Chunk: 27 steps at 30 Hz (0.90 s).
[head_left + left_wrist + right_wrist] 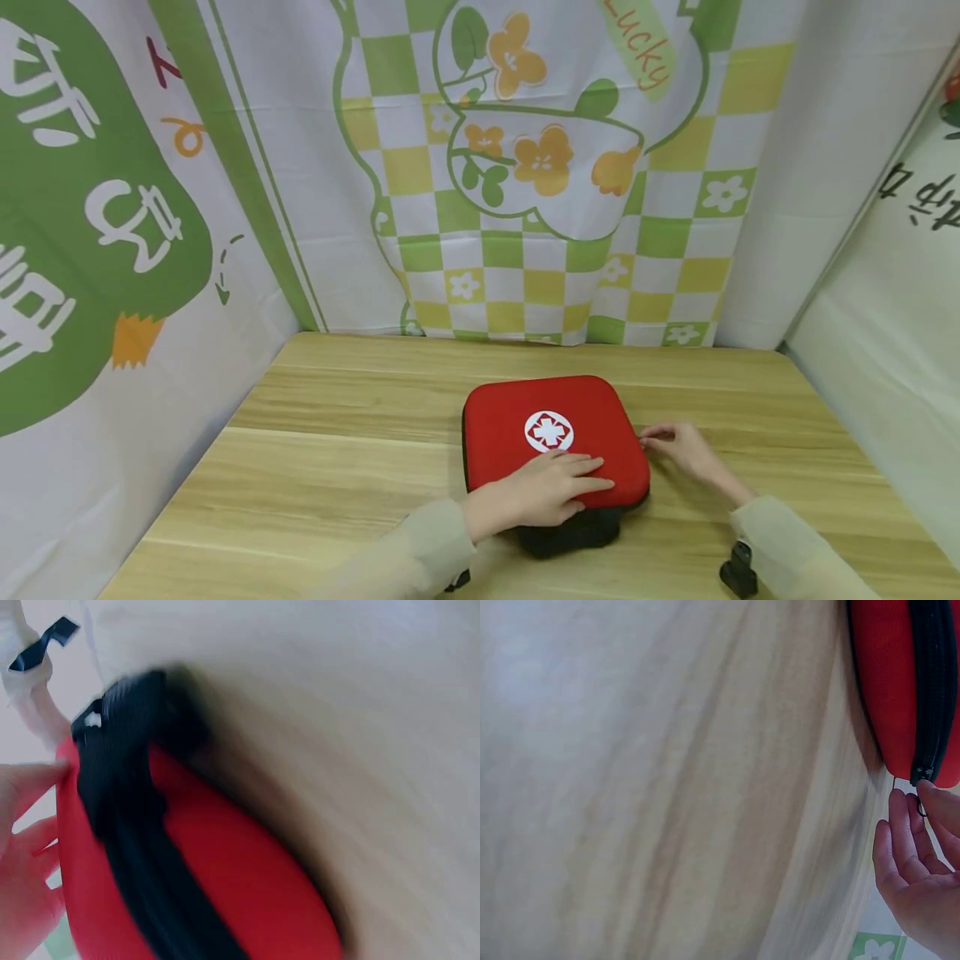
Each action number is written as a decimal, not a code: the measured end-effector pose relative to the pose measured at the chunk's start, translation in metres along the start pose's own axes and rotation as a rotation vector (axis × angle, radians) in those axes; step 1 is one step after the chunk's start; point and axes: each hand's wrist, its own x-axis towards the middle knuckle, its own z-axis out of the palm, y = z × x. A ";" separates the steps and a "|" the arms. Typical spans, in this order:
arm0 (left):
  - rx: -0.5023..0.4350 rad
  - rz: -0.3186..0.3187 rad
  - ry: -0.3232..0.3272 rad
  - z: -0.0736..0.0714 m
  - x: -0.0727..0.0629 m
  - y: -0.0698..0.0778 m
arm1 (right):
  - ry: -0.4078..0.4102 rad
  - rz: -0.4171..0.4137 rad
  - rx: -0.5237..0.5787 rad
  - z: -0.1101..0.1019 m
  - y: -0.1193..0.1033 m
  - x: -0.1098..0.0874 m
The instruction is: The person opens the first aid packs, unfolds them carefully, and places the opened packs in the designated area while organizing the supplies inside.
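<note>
The red case (551, 433) lies on the surface (337, 433) in front of the person, with its zipper pull (922, 778) at the right-hand side and the black zipper band (934, 690) running from it along that side toward the person. The right hand (682, 450) is the nearer to the pull, just outside the case, pinching it between thumb and fingers. The left hand (546, 492) rests with fingers extended across the lid's near part, apart from the pull.

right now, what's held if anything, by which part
The right hand pinches the red, rounded fabric case by its dark zipper pull; the left hand rests atop.
</note>
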 end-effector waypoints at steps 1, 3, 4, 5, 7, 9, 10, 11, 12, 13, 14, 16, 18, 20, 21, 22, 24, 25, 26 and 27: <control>-0.015 -0.008 0.005 -0.002 -0.006 -0.005 | 0.003 -0.002 0.002 0.000 0.000 -0.001; -0.044 -0.036 0.013 -0.006 -0.021 -0.014 | 0.009 -0.005 -0.003 0.000 0.001 -0.002; -0.055 -0.056 0.012 -0.008 -0.029 -0.019 | 0.014 -0.004 -0.003 0.000 0.001 -0.003; -0.070 -0.078 0.008 -0.008 -0.037 -0.024 | 0.016 0.000 -0.001 0.000 0.001 -0.003; -0.106 -0.125 -0.009 -0.008 -0.053 -0.033 | 0.018 0.000 -0.006 -0.001 0.002 -0.004; -0.154 -0.166 -0.044 -0.007 -0.067 -0.041 | 0.015 -0.003 0.000 -0.001 0.002 -0.005; -0.178 -0.183 -0.060 -0.006 -0.074 -0.045 | 0.018 -0.002 0.005 -0.001 0.002 -0.005; -0.196 -0.193 -0.071 -0.005 -0.079 -0.048 | 0.017 -0.007 0.005 -0.001 0.003 -0.005; -0.216 -0.200 -0.080 -0.005 -0.084 -0.051 | 0.017 -0.009 0.003 -0.001 0.004 -0.006; -0.230 -0.204 -0.087 -0.005 -0.088 -0.054 | 0.018 -0.011 0.002 -0.001 0.004 -0.005; -0.233 -0.200 -0.087 -0.005 -0.091 -0.056 | 0.018 -0.013 0.004 -0.001 0.004 -0.005; -0.217 -0.179 -0.089 -0.005 -0.096 -0.058 | 0.018 -0.013 0.005 -0.001 0.005 -0.005; -0.187 -0.148 -0.093 -0.005 -0.099 -0.060 | 0.011 -0.005 0.016 -0.002 0.005 -0.005; -0.145 -0.118 -0.096 -0.004 -0.100 -0.060 | -0.003 0.009 0.033 -0.002 0.005 -0.006; -0.118 -0.106 -0.099 -0.004 -0.100 -0.060 | -0.009 0.018 0.035 -0.002 0.005 -0.006; -0.100 -0.098 -0.101 -0.004 -0.100 -0.060 | -0.016 0.026 0.039 -0.002 0.004 -0.007; -0.061 -0.081 -0.087 -0.004 -0.100 -0.060 | -0.035 0.041 0.057 -0.002 0.003 -0.009; -0.042 -0.075 -0.077 -0.003 -0.100 -0.061 | -0.047 0.041 0.070 -0.002 0.002 -0.010; -0.024 -0.067 -0.064 -0.001 -0.101 -0.061 | -0.058 0.038 0.086 -0.002 0.002 -0.011; -0.008 -0.061 -0.055 0.000 -0.102 -0.062 | -0.070 0.035 0.102 -0.002 0.001 -0.012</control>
